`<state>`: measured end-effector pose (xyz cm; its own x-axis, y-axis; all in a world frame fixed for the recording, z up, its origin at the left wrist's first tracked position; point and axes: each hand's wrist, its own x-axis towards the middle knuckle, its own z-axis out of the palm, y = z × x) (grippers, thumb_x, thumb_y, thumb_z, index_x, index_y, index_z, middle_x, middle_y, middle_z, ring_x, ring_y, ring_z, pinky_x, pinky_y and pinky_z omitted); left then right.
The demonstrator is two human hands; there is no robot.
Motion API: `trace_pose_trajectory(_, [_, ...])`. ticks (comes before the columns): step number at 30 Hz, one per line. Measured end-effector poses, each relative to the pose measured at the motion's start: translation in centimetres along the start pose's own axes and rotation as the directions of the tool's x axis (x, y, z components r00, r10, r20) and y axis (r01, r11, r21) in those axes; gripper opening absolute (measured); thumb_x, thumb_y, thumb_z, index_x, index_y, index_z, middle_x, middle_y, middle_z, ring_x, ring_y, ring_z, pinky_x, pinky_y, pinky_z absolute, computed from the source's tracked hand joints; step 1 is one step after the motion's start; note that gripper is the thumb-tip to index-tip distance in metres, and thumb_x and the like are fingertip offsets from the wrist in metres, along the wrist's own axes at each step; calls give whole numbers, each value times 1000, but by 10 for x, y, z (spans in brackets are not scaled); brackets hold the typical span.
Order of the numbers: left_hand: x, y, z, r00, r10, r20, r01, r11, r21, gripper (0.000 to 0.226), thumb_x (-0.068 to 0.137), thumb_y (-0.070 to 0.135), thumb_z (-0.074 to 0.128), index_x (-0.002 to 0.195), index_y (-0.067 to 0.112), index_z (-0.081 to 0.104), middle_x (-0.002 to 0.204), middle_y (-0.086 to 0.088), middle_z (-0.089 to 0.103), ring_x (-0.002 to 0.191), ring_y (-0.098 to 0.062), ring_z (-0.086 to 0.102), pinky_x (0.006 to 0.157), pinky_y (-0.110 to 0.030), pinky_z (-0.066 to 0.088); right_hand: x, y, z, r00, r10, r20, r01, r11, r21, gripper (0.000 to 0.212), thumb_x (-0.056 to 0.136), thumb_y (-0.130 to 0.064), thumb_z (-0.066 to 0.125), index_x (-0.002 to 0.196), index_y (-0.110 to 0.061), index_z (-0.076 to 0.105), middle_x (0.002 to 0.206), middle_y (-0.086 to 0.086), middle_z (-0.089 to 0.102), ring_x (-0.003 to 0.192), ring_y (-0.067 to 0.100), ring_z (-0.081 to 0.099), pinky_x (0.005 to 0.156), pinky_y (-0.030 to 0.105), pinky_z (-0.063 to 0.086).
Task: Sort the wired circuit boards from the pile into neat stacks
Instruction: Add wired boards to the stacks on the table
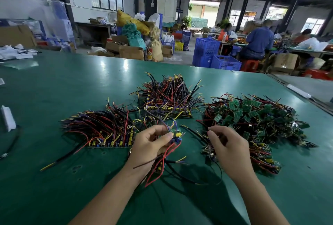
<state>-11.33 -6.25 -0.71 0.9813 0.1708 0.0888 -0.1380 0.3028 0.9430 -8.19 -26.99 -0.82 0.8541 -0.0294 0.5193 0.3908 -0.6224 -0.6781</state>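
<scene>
My left hand grips a small bunch of wired circuit boards, with red, black and yellow wires trailing down past the wrist. My right hand hovers with curled fingers over the near edge of the loose pile of green boards and tangled wires on the right; whether it pinches a wire I cannot tell. Two neat stacks lie on the green table: one to the left, one further back in the middle.
A white plastic piece and a black cable lie at the left edge. The table's right edge runs diagonally past the pile. Beyond the table are blue crates, cardboard boxes and seated workers.
</scene>
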Motion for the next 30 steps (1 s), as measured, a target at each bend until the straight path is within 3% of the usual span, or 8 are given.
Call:
trace_pose_trajectory(3, [-3,-3,1,999,20,47,-23,998,63,10,80,-1,70,86,5,74,77,-16,70,65,-23,66,60,-33,58,-12,-25,10,952,71,296,-206,866,456,20,85,-32,64,94,-16,71,68,-7,66,58,4,59,50,20,47])
trace_pose_trajectory(6, [-5,-5,0,992,67,111,-84,984,158,14,79,4,73,86,14,78,80,-11,73,72,-19,67,68,-30,58,-17,-33,21,883,97,459,-360,768,530,25,82,-26,67,98,-7,68,73,-3,70,65,9,65,49,24,52])
trace_pose_trajectory(11, [-8,-3,1,978,90,186,-120,981,154,21,79,3,72,84,21,79,79,-2,75,71,-10,70,64,-17,53,-18,-30,24,893,100,439,-388,666,637,31,71,-30,72,88,-4,72,77,9,67,68,12,63,53,24,53])
trace_pose_trajectory(16, [-9,-7,0,973,94,210,-140,966,219,11,76,15,79,86,19,77,81,-2,74,77,-12,67,70,-21,53,-18,-29,26,900,91,425,-365,689,626,22,70,-29,74,82,-11,75,73,2,68,65,10,60,59,20,51])
trace_pose_trajectory(18, [-9,-7,-1,968,83,237,-141,960,242,22,68,29,82,87,18,76,83,-3,74,79,-12,68,72,-23,54,-18,-29,25,906,79,416,-347,699,625,18,68,-30,76,77,-15,78,71,1,71,65,9,61,61,19,50])
trace_pose_trajectory(23, [-9,-8,-2,956,101,277,-183,939,290,23,66,24,82,81,10,73,78,-7,73,76,-14,67,72,-28,55,-18,-27,24,901,120,417,-369,716,592,34,61,-37,80,84,-12,77,73,4,73,63,11,63,62,23,53])
trace_pose_trajectory(26, [-8,-6,-3,962,43,271,-109,966,233,28,62,25,84,82,7,76,79,-16,73,75,-21,69,70,-32,57,-18,-27,23,893,110,436,-386,685,618,29,63,-34,80,81,-12,77,70,3,71,60,9,61,59,18,50])
trace_pose_trajectory(30, [-8,-4,-4,961,-39,275,-2,989,148,37,50,28,94,78,9,77,72,-11,72,67,-19,68,64,-25,54,-18,-25,22,846,58,530,-448,617,647,26,68,-34,85,83,-14,78,78,9,72,75,23,65,72,32,56])
